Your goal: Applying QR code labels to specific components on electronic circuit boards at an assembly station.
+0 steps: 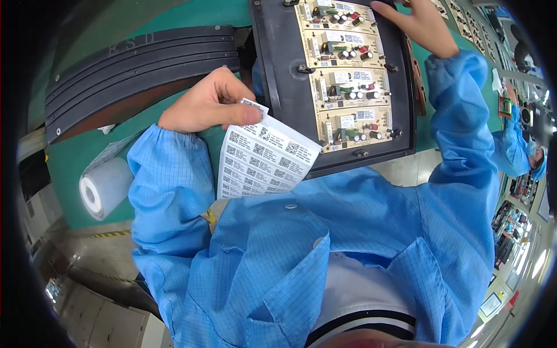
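My left hand (214, 101) pinches a white sheet of printed labels (264, 159) between thumb and fingers, and the sheet hangs down toward my chest. In front of me lies a black tray (284, 104) carrying several circuit boards (354, 87) in a column, each with capacitors and other parts on it. At the tray's far right, my right hand (420, 23) reaches over the edge. Its fingertips are beside the end of the farthest board; the picture's upper edge cuts off part of this hand, and nothing shows in its fingers.
A stack of black trays (139, 75) stands at the left on the green table (69, 168). Near the table's front left lies a white roll (104, 188) of labels or film. More circuit boards (464, 23) lie at the far right, and another person in blue (510, 145) sits beyond.
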`<state>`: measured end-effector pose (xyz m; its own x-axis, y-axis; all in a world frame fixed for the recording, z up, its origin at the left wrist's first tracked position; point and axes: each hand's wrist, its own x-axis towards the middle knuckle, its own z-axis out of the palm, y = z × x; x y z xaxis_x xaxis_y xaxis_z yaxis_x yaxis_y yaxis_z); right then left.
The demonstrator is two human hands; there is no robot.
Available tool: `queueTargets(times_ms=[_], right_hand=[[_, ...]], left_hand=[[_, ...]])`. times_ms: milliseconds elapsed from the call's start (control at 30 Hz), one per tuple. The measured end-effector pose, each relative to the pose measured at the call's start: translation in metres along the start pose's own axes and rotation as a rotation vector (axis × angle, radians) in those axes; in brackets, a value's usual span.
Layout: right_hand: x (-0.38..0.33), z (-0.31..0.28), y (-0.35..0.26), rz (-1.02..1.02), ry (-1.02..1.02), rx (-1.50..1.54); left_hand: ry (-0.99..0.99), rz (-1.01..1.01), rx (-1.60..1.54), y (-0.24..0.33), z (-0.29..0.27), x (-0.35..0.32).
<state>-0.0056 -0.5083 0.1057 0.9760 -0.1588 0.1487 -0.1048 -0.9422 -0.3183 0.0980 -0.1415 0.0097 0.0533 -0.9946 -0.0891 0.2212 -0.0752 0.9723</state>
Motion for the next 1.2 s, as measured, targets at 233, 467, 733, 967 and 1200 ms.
queueTargets(times_ms=[233, 467, 733, 967, 1200], right_hand=[[0.002, 0.027, -0.061, -0.356, 0.21, -0.111], [-0.017, 0.033, -0.097, -0.421, -0.054, -0.055], [-0.043, 0.02, -0.113, -0.547, -0.071, 0.06], [-0.064, 0.087, -0.077, -1.128, 0.45, -0.096], [-0.148, 0.029, -0.116, -0.535, -0.18, 0.134]], left_hand=[[-0.003, 0.003, -0.049, 0.0, 0.002, -0.001], [-0.035, -0.005, -0.032, 0.003, -0.001, 0.003], [0.026, -0.021, 0.019, -0.001, 0.003, 0.0], [-0.028, -0.024, -0.054, -0.006, -0.005, -0.002], [0.056, 0.035, -0.062, -0.011, -0.006, -0.007]])
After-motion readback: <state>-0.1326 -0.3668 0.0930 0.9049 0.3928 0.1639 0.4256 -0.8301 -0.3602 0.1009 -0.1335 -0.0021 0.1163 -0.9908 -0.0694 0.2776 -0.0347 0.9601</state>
